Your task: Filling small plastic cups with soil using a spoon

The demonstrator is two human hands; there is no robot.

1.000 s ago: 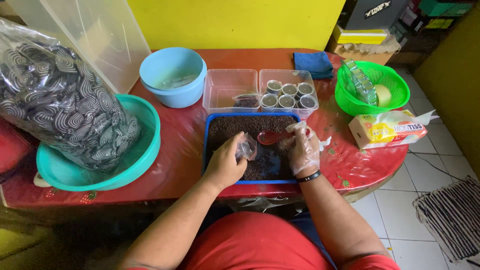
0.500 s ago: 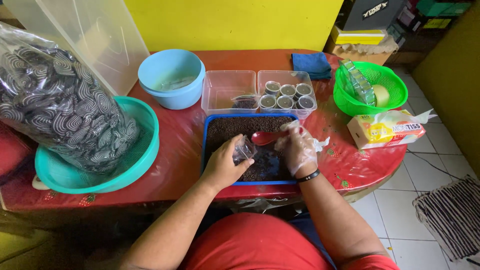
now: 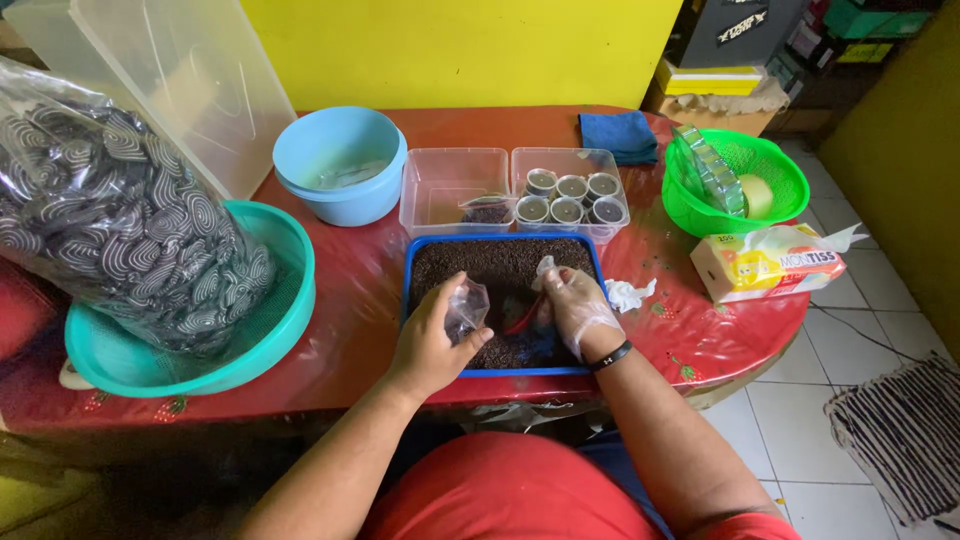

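A blue tray (image 3: 409,272) full of dark brown granules lies at the table's front edge. My left hand (image 3: 428,345) holds a small clear plastic cup (image 3: 466,307) tilted over the tray's near left part. My right hand (image 3: 577,309), in a thin clear plastic glove, grips a red spoon (image 3: 524,315) whose bowl is down in the granules close to the cup. Behind the tray stand two clear boxes: the right clear box (image 3: 569,164) holds several filled cups with lids, and the left clear box (image 3: 448,170) holds one dark item.
A teal basin (image 3: 283,336) with a large bag of patterned lids (image 3: 110,235) fills the left. A light blue bowl (image 3: 340,165), a blue cloth (image 3: 621,135), a green basket (image 3: 772,168), a tissue pack (image 3: 768,266) and a crumpled tissue (image 3: 629,294) sit around.
My right hand has moved the red spoon from the tray's middle toward the near edge, down into the granules. My left hand with the cup has shifted slightly nearer too.
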